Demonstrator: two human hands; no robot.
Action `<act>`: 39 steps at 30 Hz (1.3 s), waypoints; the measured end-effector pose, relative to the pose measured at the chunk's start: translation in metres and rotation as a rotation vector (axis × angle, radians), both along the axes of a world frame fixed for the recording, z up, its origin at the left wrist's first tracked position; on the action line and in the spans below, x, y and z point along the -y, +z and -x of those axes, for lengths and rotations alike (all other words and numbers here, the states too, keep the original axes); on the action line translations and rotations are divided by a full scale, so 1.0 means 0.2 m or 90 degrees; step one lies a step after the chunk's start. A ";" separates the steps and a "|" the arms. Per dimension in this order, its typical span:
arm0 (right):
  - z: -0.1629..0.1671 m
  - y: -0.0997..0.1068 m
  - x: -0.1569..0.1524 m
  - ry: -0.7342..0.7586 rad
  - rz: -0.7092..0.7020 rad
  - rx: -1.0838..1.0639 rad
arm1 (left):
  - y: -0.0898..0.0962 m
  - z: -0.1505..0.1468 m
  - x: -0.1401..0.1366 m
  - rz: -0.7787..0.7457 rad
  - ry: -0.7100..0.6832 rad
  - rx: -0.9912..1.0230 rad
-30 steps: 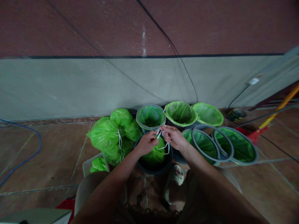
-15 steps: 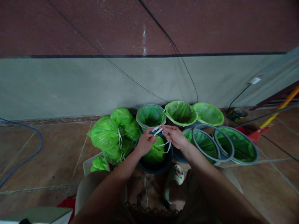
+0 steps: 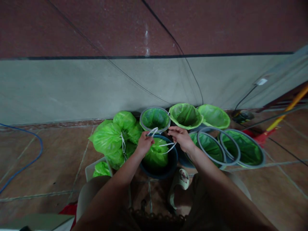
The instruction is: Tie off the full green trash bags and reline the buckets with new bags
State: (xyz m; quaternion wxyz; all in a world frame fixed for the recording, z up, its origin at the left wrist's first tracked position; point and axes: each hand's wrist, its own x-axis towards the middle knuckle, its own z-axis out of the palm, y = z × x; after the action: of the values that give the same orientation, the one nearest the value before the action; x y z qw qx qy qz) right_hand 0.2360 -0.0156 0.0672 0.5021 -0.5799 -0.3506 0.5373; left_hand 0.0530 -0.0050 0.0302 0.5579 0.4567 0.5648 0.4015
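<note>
your left hand point(image 3: 144, 143) pinches a white loop point(image 3: 153, 130)

the green bag point(image 3: 157, 160) is inside the dark blue bucket point(image 3: 173, 162), on the tiled floor point(image 3: 60, 166) before you. your left fingers press together on this loop, which rises above them. your right hand point(image 3: 180, 138) keeps its fingers partly curled; a second white loop point(image 3: 167, 144) stretches to them, but it cannot be told if they grip it. tied green bags point(image 3: 107, 139) are to the left of the bucket.
</note>
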 end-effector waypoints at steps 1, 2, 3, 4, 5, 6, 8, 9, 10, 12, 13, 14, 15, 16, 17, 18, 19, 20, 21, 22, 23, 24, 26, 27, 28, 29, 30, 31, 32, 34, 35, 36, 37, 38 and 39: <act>0.00 0.01 0.00 0.018 0.003 -0.012 | 0.00 0.00 0.00 -0.005 -0.014 -0.020; 0.01 0.02 0.01 0.044 0.009 -0.025 | 0.00 0.00 0.00 -0.013 -0.030 -0.041; 0.02 0.03 0.02 0.074 0.014 -0.038 | 0.00 0.00 0.00 -0.025 -0.050 -0.059; 0.03 0.04 0.03 0.107 0.019 -0.053 | 0.01 0.01 0.00 -0.042 -0.076 -0.073; 0.04 0.05 0.04 0.142 0.021 -0.072 | 0.01 0.01 0.00 -0.064 -0.109 -0.082; 0.05 0.06 0.05 0.175 0.021 -0.095 | 0.01 0.01 0.00 -0.091 -0.147 -0.090; 0.08 0.08 0.06 0.230 0.013 -0.150 | 0.00 0.00 0.01 -0.142 -0.236 -0.099; 0.10 0.09 0.07 0.251 0.010 -0.180 | 0.00 0.00 0.02 -0.157 -0.285 -0.104; 0.11 0.09 0.07 0.265 0.007 -0.209 | -0.01 -0.01 0.03 -0.161 -0.330 -0.110; 0.13 0.10 0.07 0.280 0.006 -0.259 | 0.00 -0.02 0.06 -0.149 -0.412 -0.114; 0.13 0.10 0.07 0.284 0.007 -0.277 | 0.00 -0.03 0.07 -0.138 -0.448 -0.110; 0.13 0.10 0.06 0.283 0.007 -0.291 | 0.01 -0.04 0.09 -0.129 -0.479 -0.100; 0.14 0.10 0.06 0.279 0.008 -0.302 | 0.02 -0.04 0.10 -0.120 -0.505 -0.089; 0.14 0.10 0.06 0.272 0.009 -0.310 | 0.03 -0.05 0.12 -0.111 -0.528 -0.077; 0.13 0.10 0.05 0.264 0.011 -0.316 | 0.03 -0.05 0.12 -0.104 -0.544 -0.069; 0.13 0.09 0.05 0.256 0.012 -0.318 | 0.04 -0.05 0.13 -0.101 -0.553 -0.066; 0.13 0.09 0.05 0.250 0.013 -0.316 | 0.05 -0.05 0.13 -0.103 -0.559 -0.066; 0.12 0.09 0.04 0.244 0.012 -0.309 | 0.05 -0.05 0.14 -0.107 -0.563 -0.069; 0.11 0.08 0.04 0.239 0.010 -0.296 | 0.05 -0.05 0.13 -0.112 -0.563 -0.075; 0.11 0.07 0.04 0.232 0.009 -0.278 | 0.05 -0.05 0.13 -0.117 -0.558 -0.082; 0.10 0.06 0.04 0.224 0.009 -0.255 | 0.05 -0.05 0.13 -0.120 -0.546 -0.088; 0.10 0.05 0.04 0.211 0.010 -0.227 | 0.05 -0.05 0.13 -0.122 -0.525 -0.086; 0.09 0.02 0.03 0.180 0.003 -0.162 | 0.05 -0.05 0.12 -0.123 -0.467 -0.059; 0.09 0.00 0.03 0.169 -0.007 -0.129 | 0.05 -0.05 0.11 -0.122 -0.435 -0.034; 0.09 -0.01 0.03 0.165 -0.022 -0.100 | 0.05 -0.04 0.11 -0.120 -0.404 -0.008; 0.09 -0.03 0.03 0.171 -0.038 -0.074 | 0.05 -0.04 0.10 -0.117 -0.376 0.017; 0.09 -0.05 0.03 0.185 -0.054 -0.049 | 0.05 -0.04 0.10 -0.111 -0.352 0.038; 0.09 -0.07 0.03 0.202 -0.067 -0.022 | 0.05 -0.04 0.09 -0.104 -0.330 0.058; 0.09 -0.08 0.03 0.218 -0.076 0.008 | 0.05 -0.04 0.08 -0.098 -0.309 0.075; 0.08 -0.10 0.03 0.237 -0.088 0.075 | 0.06 -0.03 0.07 -0.087 -0.265 0.096; 0.07 -0.11 0.03 0.233 -0.097 0.107 | 0.06 -0.03 0.07 -0.085 -0.238 0.097; 0.07 -0.11 0.02 0.223 -0.110 0.134 | 0.06 -0.03 0.06 -0.082 -0.211 0.092; 0.06 -0.11 0.02 0.209 -0.128 0.153 | 0.06 -0.02 0.06 -0.079 -0.188 0.084; 0.06 -0.10 0.02 0.197 -0.149 0.165 | 0.07 -0.02 0.05 -0.074 -0.171 0.076; 0.06 -0.10 0.02 0.189 -0.168 0.171 | 0.07 -0.02 0.05 -0.068 -0.158 0.070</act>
State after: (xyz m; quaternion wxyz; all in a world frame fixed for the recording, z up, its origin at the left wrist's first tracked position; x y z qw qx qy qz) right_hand 0.2236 -0.0188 0.0478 0.4382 -0.5173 -0.5628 0.4729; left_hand 0.0569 -0.0156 0.0438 0.6084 0.5296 0.4499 0.3834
